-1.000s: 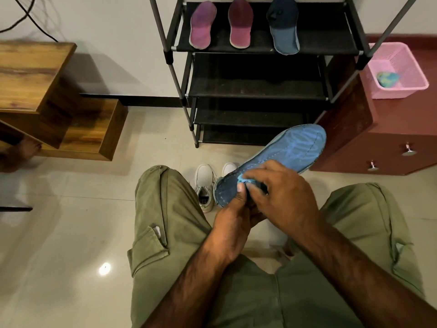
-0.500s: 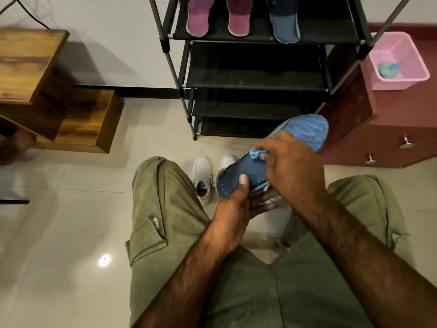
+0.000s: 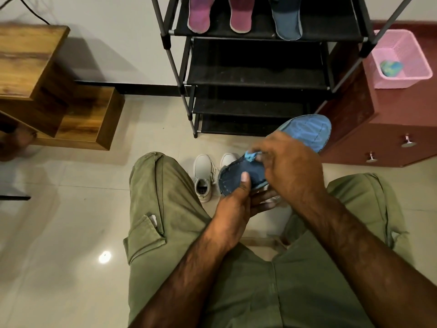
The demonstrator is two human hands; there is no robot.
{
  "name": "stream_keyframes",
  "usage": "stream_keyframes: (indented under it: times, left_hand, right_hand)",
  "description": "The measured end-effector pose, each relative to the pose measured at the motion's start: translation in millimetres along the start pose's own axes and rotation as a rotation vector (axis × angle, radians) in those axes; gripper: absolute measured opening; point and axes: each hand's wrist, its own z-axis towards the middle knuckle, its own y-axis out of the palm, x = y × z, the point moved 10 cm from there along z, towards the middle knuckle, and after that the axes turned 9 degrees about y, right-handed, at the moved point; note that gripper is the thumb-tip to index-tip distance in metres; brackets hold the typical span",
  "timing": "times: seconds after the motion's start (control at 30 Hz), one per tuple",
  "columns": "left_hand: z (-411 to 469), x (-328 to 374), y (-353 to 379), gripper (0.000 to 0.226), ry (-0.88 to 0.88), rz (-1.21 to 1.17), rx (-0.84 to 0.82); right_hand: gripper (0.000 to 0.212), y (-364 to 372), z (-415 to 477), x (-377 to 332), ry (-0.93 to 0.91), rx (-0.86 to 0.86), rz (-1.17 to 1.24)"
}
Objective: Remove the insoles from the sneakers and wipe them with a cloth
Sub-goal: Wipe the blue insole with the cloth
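Head view: nearest, the left hand [image 3: 233, 209] has its grip clamped on the heel of a blue stitched fabric insole [image 3: 307, 131], held above the pale tiled floor [image 3: 59, 221]. The right hand [image 3: 290, 171] pinches a small light-blue cloth [image 3: 251, 156] against its middle. Wiping is the step in hand, I judge; next come strokes toward the paler toe. Beyond, white sneakers [image 3: 203, 176] stand on that floor.

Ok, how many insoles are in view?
4. Two pink insoles and a blue insole on the rack; a fourth insole in the left hand. Sneakers may hide more.
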Motion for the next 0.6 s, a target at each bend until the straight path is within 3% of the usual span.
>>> stream_keyframes:
  times: [0.07,0.2,0.33,0.47,0.6]
  left_hand:
    - [0,-1,-1,0.061,-0.002,0.016,0.005]
    - [-1,-1,-9,0.062,0.005,0.02,0.029]
    - [1,1,-7,0.064,0.021,0.043,0.02]
    - [1,-1,-11,0.062,-0.012,0.034,0.035]
    - [1,0,-6,0.062,0.006,0.019,0.017]
  right_hand:
    - [0.024,-7,5,8,0.056,0.054,0.004]
    - [0.023,16,-15,-12,-0.082,-0.111,-0.016]
    - [0.021,2,-17,9,0.053,-0.049,0.021]
    - [0.022,19,-44,1,0.002,-0.117,0.025]
    - [0.022,0,-32,30,0.166,0.044,0.094]
